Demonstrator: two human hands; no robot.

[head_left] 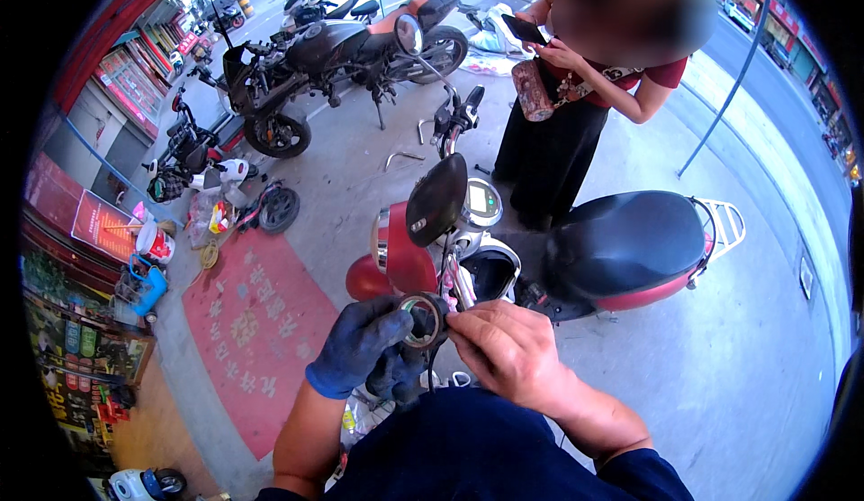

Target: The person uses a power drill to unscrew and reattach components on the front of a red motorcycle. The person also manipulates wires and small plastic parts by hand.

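I have the left hand [364, 343] gripping what looks like a tape roll [439, 317] near the red scooter [407, 256], the right hand [510, 348] pinching the roll's edge. I'd steady the rim and make any pull gentle and even.

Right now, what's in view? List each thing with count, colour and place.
Ring-shaped roll: one, dark, lower centre
Scooter: one, red with black seat, centre
Motorcycle: one, black and orange, upper left
Other two-wheelers: several, mixed colours, mostly left and top
Person: one, dark red top, upper right
Phone: one, black, held by that person
Bag: one, reddish pattern, beside that person
Mat: one, red, floor at left
Left hand: one, blue-gloved, holding the roll
Right hand: one, bare, pinching the roll's right edge
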